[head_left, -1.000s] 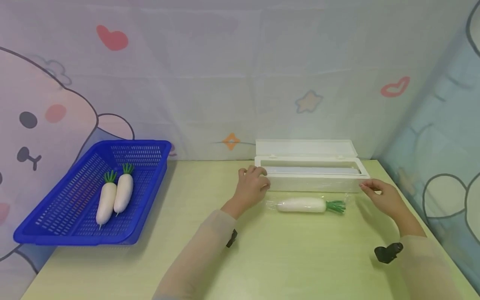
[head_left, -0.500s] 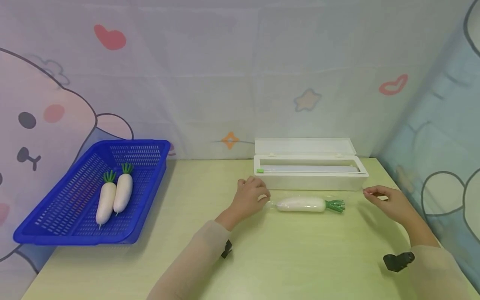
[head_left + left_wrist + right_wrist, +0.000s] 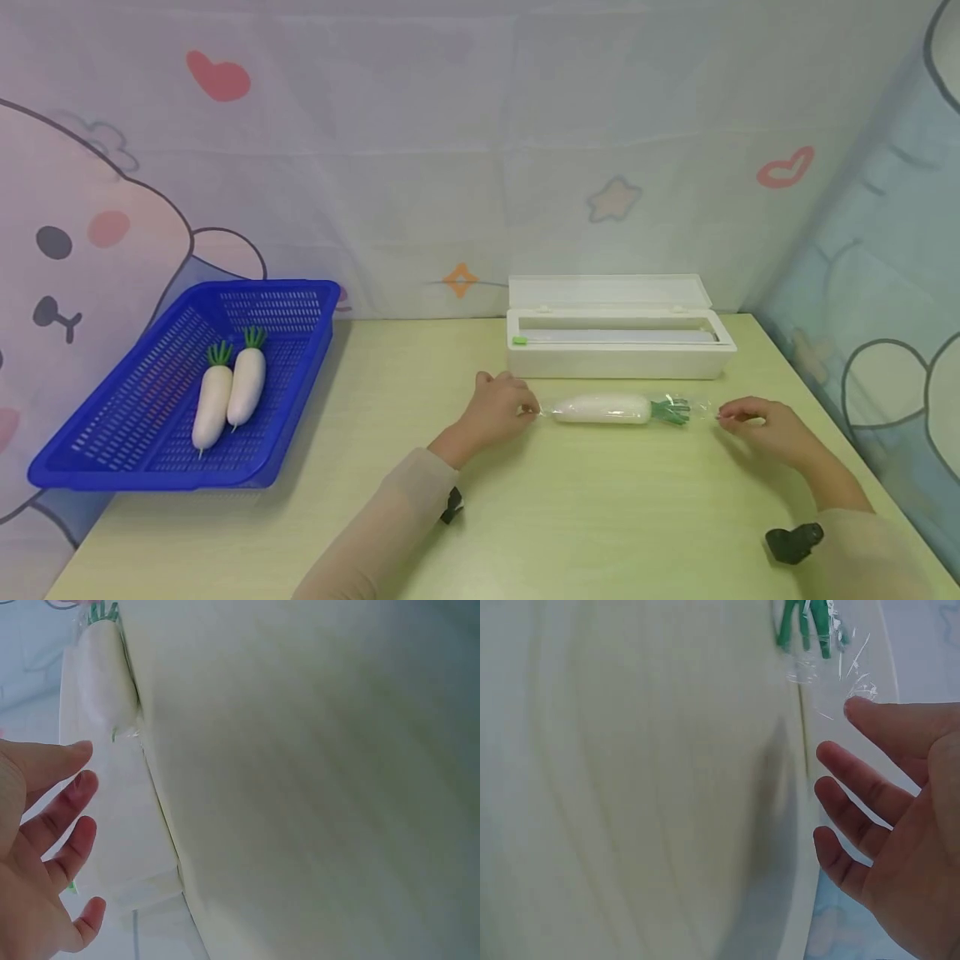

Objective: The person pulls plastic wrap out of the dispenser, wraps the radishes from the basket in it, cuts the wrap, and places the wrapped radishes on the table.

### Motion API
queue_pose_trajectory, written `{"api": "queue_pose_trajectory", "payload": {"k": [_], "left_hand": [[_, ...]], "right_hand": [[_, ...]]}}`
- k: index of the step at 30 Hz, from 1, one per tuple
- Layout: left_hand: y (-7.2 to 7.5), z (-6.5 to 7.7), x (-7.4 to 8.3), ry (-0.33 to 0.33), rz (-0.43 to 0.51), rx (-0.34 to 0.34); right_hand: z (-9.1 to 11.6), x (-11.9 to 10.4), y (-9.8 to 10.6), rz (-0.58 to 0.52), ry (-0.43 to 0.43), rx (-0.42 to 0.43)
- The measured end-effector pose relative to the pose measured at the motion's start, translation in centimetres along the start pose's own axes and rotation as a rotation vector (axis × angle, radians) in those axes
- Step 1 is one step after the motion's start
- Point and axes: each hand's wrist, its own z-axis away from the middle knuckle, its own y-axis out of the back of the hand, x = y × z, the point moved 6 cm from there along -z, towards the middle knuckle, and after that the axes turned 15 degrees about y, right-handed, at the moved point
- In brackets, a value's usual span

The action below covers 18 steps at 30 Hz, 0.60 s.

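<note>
A white radish (image 3: 603, 409) with green leaves (image 3: 670, 411) lies sideways on the table, wrapped in clear plastic wrap (image 3: 701, 407). At its root end, my left hand (image 3: 498, 410) pinches the gathered tip of the wrap. My right hand (image 3: 767, 427) holds the other end between thumb and forefinger, beyond the leaves. In the right wrist view the thumb (image 3: 889, 727) meets the film (image 3: 859, 682), with the other fingers spread loosely. The left wrist view has the left thumb (image 3: 64, 759) near the wrapped radish (image 3: 109, 675); the forefinger is hidden behind it.
Just behind the radish stands a white cling film dispenser (image 3: 618, 364) with its lid (image 3: 607, 292) raised and a green slider (image 3: 520, 340) at the left. A blue basket (image 3: 300, 417) on the left holds two more radishes (image 3: 213, 404). A patterned cloth (image 3: 420, 167) hangs behind.
Both hands have come down from the dispenser's front edge to the two ends of the radish. The wrap at the right now covers the leaves, and the green slider has come into view.
</note>
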Motion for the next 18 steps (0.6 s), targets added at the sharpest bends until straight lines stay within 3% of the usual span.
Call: {"api": "queue_pose_trajectory", "payload": {"k": [10, 18], "left_hand": [[-1.4, -0.9, -0.6, 0.077, 0.014, -0.126], [-2.5, -1.3, -1.6, 0.203, 0.134, -0.275]], "right_hand": [[-1.1, -0.8, -1.6, 0.042, 0.029, -0.057], [-1.3, -0.9, -2.4, -0.034, -0.06, -0.119]]}}
